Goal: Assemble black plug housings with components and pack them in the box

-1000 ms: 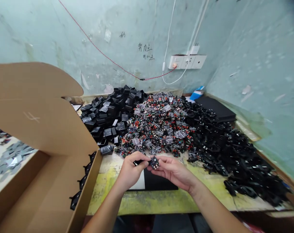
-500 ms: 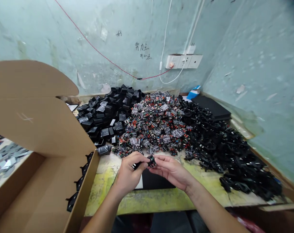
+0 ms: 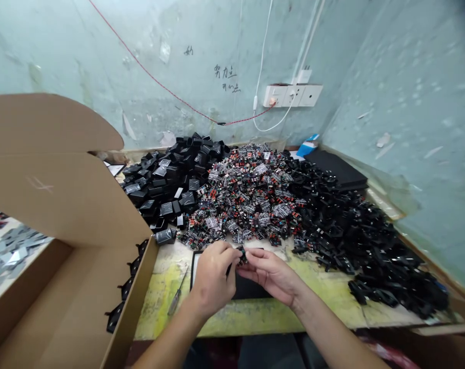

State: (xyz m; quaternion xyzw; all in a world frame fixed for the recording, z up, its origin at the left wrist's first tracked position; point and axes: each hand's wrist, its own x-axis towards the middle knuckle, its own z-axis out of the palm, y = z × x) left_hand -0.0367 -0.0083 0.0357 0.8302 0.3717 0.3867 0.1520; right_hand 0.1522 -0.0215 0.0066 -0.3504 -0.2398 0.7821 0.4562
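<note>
The yellow-stained table bears everything, the open cardboard box at its left, likely within easy reach. Three heaps sit side by side: black parts to the right, circuit boards in the middle, black cases to the left, apparently sorted by kind. A dark mat lies beneath the hands, perhaps as a work surface. The left hand is closed, its curled fingers clamped on a dark piece, mostly hidden. The right hand pinches a small board between thumb and fingers, above the mat; both hands meet there, seemingly to steady it. The screwdriver lies left of the mat, untouched.
</note>
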